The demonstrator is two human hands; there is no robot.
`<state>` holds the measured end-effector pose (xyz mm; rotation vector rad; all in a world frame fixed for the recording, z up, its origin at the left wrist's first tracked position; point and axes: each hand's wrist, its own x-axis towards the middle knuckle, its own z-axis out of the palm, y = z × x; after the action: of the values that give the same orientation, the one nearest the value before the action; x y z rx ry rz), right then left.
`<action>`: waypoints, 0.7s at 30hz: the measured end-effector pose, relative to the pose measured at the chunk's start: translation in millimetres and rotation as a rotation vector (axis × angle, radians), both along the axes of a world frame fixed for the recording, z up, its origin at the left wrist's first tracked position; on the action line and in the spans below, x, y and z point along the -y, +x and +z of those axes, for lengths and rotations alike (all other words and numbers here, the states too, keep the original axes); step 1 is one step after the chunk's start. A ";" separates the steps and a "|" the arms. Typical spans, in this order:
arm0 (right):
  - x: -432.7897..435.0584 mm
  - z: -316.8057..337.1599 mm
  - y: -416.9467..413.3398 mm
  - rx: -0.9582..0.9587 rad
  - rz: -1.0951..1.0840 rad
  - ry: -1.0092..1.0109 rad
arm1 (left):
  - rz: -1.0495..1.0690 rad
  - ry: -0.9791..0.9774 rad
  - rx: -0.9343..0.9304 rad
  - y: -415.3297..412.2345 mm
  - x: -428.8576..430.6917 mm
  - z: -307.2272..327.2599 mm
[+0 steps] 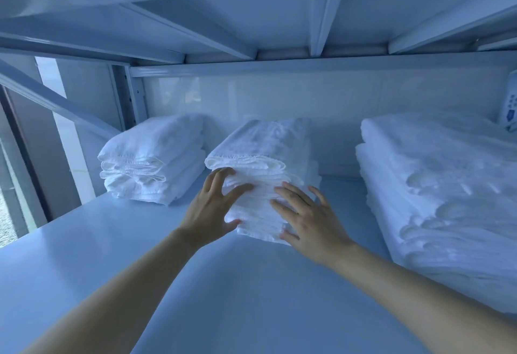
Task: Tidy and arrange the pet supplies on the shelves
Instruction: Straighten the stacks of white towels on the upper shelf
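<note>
Middle towel stack [260, 158]: folded white towels piled at the centre of the frame, standing on the white shelf [92, 255], with both hands against its near face.
Left hand [212, 208]: fingers spread and bent, fingertips on the stack's left front corner, thumb low against the bottom folds; it presses the cloth and is not closed around it.
Right hand [310, 219]: flat and wide open, palm toward the stack's right front side, fingers fanned across the folded edges; it grips nothing.
Forearms: bare, reaching in from the lower left and lower right of the frame over the bare front of the shelf.
Left towel stack [152, 158]: a lower, looser pile in the left centre, near the metal upright [131, 93], apart from the middle stack.
Right towel stack [442, 194]: the largest pile, filling the right side of the frame, with a gap between it and the middle stack.
Packet [510, 104]: white with blue print, at the far right edge behind the large pile; the print is too small to read.
Upper shelf [251, 18]: its ribbed underside spans the top of the frame.
</note>
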<state>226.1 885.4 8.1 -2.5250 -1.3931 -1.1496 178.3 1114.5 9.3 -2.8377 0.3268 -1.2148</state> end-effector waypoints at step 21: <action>6.1 -17.6 42.0 -0.158 0.024 0.233 | 0.160 0.172 -0.024 24.1 19.4 1.1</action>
<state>268.1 879.4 -9.5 -2.3724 -1.1744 -1.0165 202.5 1095.0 10.4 -2.6743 0.1898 -1.0687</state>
